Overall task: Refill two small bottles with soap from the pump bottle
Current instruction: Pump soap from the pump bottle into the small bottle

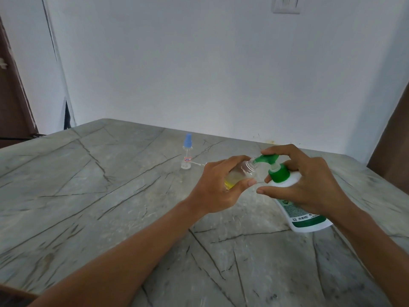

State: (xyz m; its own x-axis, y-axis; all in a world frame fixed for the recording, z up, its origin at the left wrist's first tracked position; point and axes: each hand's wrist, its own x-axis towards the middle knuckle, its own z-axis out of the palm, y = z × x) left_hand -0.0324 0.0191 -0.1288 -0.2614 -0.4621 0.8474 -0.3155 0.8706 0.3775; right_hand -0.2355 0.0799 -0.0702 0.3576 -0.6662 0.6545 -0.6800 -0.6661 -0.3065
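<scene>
My left hand point(218, 187) grips a small clear bottle point(240, 175), tilted, with yellow soap in its lower part and its open threaded neck at the green pump nozzle. My right hand point(303, 182) wraps the white pump bottle point(307, 216), which stands on the table; its fingers lie on top of the green pump head point(269, 159). A second small clear bottle point(187, 155) with a blue cap and a small label stands upright farther back on the table, apart from both hands.
The grey veined stone table point(110, 196) runs to a white wall at the back. A thin white tube or cap piece point(198, 163) lies just right of the blue-capped bottle. Dark wooden edges stand at the far left and far right.
</scene>
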